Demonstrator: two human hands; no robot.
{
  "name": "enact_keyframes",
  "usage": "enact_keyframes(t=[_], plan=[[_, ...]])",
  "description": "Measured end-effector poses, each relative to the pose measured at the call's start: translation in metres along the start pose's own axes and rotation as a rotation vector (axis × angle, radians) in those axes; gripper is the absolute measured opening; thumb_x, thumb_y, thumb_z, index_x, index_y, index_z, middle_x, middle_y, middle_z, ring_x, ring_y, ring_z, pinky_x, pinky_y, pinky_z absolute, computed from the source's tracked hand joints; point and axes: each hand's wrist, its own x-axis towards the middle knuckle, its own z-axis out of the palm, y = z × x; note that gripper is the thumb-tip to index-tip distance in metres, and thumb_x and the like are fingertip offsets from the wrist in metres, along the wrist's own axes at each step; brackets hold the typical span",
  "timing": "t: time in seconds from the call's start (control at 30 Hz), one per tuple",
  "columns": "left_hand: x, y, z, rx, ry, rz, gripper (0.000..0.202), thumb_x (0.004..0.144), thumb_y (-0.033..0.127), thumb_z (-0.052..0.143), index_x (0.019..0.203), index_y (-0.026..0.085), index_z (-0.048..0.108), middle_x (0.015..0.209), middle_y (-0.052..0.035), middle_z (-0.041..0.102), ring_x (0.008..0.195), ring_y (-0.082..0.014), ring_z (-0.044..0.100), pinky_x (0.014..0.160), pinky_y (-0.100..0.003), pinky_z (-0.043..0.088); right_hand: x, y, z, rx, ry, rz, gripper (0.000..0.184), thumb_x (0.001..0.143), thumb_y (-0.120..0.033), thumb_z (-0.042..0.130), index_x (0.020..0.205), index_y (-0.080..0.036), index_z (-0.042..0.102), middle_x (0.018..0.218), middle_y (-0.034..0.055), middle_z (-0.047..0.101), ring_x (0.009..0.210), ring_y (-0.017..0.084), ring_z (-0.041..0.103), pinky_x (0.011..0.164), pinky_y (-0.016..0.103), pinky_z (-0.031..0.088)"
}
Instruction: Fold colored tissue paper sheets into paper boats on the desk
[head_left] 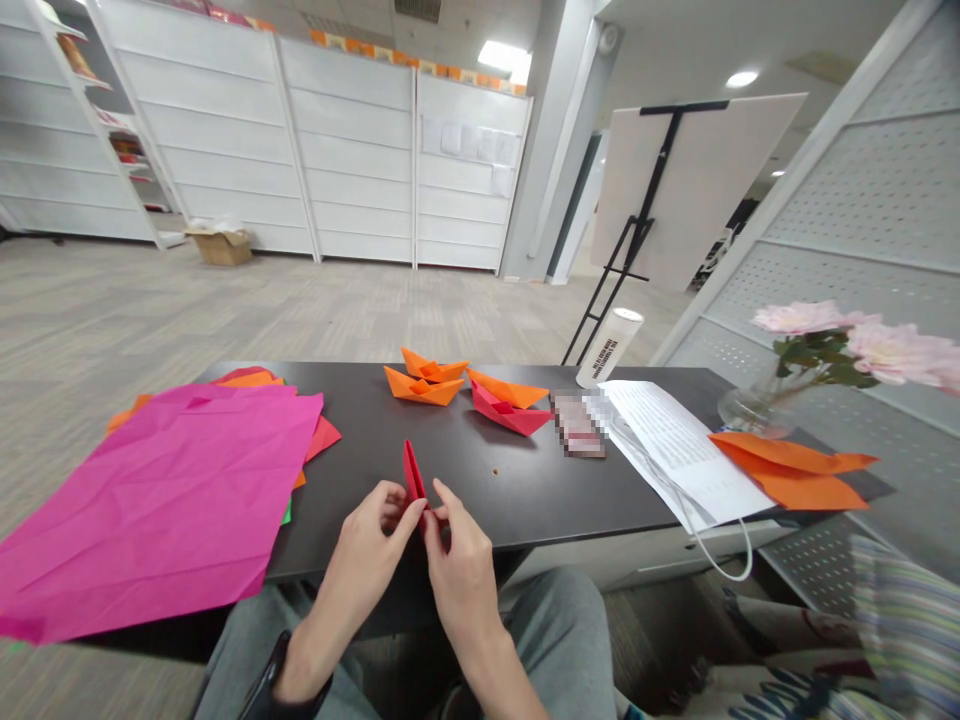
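A small piece of folded red paper (412, 474) stands upright between my hands, above the front edge of the dark table. My left hand (378, 530) pinches it from the left with thumb and fingers. From the right, my right hand (459, 545) grips its lower part, which the fingers partly hide. Beyond my hands sit several folded paper boats: an orange boat (424, 388) with another orange one behind it, and a red boat (510, 408) against an orange one to the right.
Pink paper sheets (172, 480) cover the table's left side. To the right lie a blurred flat item (577, 425), a printed sheet (667, 440) with a white cable, and orange folded paper (795, 470). A white cylinder (609, 348) and a flower vase (757, 400) stand farther back.
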Motion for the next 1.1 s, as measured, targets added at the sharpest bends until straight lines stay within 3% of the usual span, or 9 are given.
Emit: enact_keyframes(t=[0.1,0.23,0.4,0.53,0.63,0.73,0.9,1.1], plan=[[0.009,0.0,-0.002,0.001,0.007,0.027,0.015,0.088,0.037,0.054,0.086,0.022,0.054,0.079,-0.0014,0.07,0.074,-0.0185,0.072,0.068,-0.029,0.057,0.003,-0.005,0.0,0.102,0.001,0.085,0.036,0.097,-0.022,0.046,0.133,-0.018,0.051,0.087,0.0033,0.071,0.076,0.016,0.069,0.07,0.026,0.056],[0.012,-0.002,-0.004,0.172,0.115,0.069,0.007,0.082,0.024,0.053,0.088,0.023,0.051,0.075,0.0007,0.065,0.065,-0.0167,0.068,0.063,-0.028,0.055,0.013,-0.006,-0.006,0.112,0.049,0.162,0.035,0.091,-0.019,0.047,0.125,-0.019,0.056,0.085,0.0032,0.069,0.074,0.017,0.068,0.068,0.027,0.055],[0.017,-0.009,-0.004,0.341,0.101,0.105,0.015,0.077,0.018,0.052,0.092,0.023,0.052,0.069,0.0033,0.061,0.058,-0.0152,0.062,0.058,-0.027,0.05,0.025,0.008,-0.012,0.043,0.081,0.234,0.037,0.085,-0.013,0.047,0.12,-0.017,0.055,0.08,0.0023,0.064,0.073,0.019,0.066,0.068,0.029,0.053],[0.021,-0.015,-0.005,0.38,0.125,0.129,0.013,0.079,0.014,0.047,0.087,0.022,0.054,0.074,0.0004,0.064,0.065,-0.0167,0.065,0.064,-0.029,0.052,0.029,0.022,-0.017,-0.058,0.012,0.266,0.035,0.082,-0.008,0.045,0.114,-0.017,0.057,0.086,0.0045,0.065,0.079,0.022,0.065,0.074,0.033,0.053],[0.023,-0.018,-0.007,0.393,0.101,0.245,0.018,0.08,0.011,0.044,0.087,0.021,0.057,0.083,-0.0029,0.064,0.071,-0.0176,0.067,0.066,-0.029,0.054,0.03,0.028,-0.018,-0.083,-0.067,0.169,0.034,0.081,-0.003,0.045,0.106,-0.019,0.061,0.102,0.0079,0.065,0.091,0.022,0.065,0.082,0.035,0.053],[0.024,-0.023,-0.011,0.424,0.039,0.364,0.024,0.082,0.009,0.042,0.091,0.02,0.061,0.093,-0.0053,0.065,0.077,-0.0181,0.068,0.071,-0.03,0.056,0.03,0.033,-0.019,-0.084,-0.145,0.008,0.041,0.084,0.0,0.044,0.112,-0.021,0.064,0.119,0.0088,0.063,0.108,0.021,0.062,0.095,0.037,0.051],[0.022,-0.038,-0.024,0.548,-0.065,0.456,0.029,0.09,0.011,0.041,0.103,0.021,0.066,0.101,-0.0054,0.066,0.09,-0.019,0.067,0.083,-0.033,0.056,0.028,0.046,-0.021,-0.169,-0.228,-0.081,0.034,0.087,-0.001,0.048,0.103,-0.021,0.072,0.118,0.0076,0.07,0.115,0.021,0.061,0.097,0.04,0.052],[0.021,-0.057,-0.032,0.619,-0.219,0.637,0.049,0.088,0.002,0.038,0.118,0.027,0.068,0.121,-0.0056,0.067,0.108,-0.0183,0.065,0.094,-0.033,0.056,0.024,0.047,-0.028,-0.181,-0.369,-0.277,0.049,0.086,0.004,0.042,0.12,-0.019,0.068,0.129,0.0083,0.066,0.125,0.021,0.058,0.102,0.04,0.05]])
